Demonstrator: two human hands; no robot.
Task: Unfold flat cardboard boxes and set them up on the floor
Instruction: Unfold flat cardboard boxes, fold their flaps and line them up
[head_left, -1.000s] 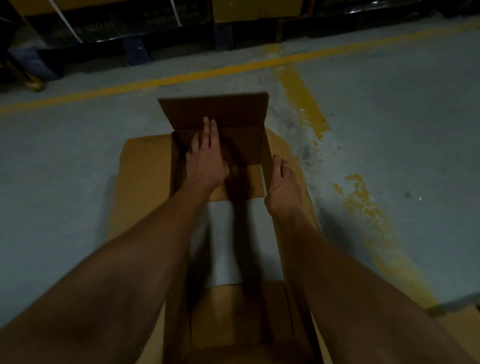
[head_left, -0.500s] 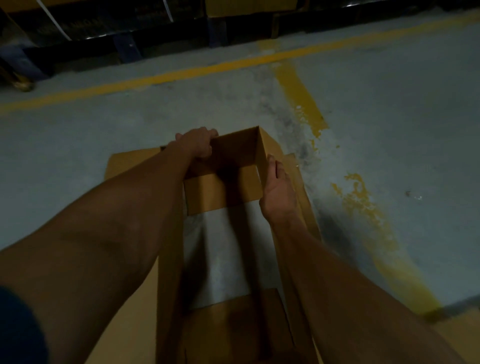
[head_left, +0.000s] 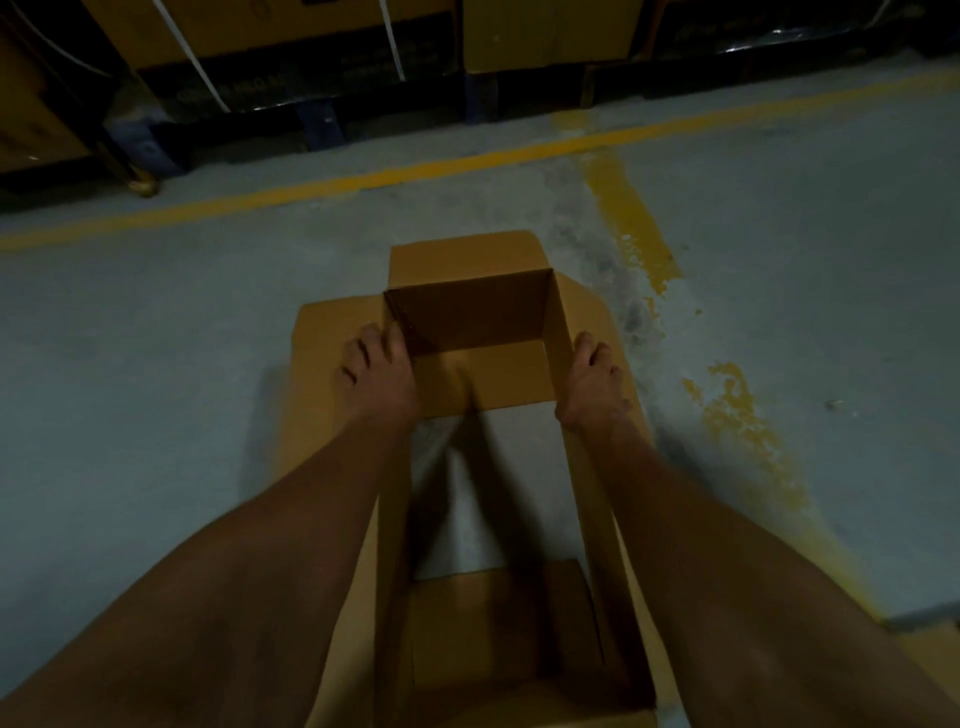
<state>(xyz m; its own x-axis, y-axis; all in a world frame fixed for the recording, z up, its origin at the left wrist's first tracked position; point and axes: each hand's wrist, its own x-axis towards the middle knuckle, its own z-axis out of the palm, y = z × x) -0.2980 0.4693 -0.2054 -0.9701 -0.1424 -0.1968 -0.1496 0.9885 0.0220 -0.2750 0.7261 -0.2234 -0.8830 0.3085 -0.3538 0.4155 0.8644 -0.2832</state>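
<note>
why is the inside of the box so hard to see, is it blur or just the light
Head view: mostly dim light, not blur; the cardboard box edges stay fairly crisp. Its far inner wall is in deep shadow, and the arms cast dark bands across the floor showing inside. Wide-angle bending curves the yellow floor line.

Left hand (head_left: 376, 376), right hand (head_left: 595, 387) on open box (head_left: 470, 312) walls

You've got a tan-brown cardboard box (head_left: 470, 312) at frame centre, darker brown on its shaded inner wall. Floor (head_left: 156, 338) is grey-blue, crossed by a yellow painted line (head_left: 363, 179) and worn yellow stripe (head_left: 631, 223), upper right.
</note>
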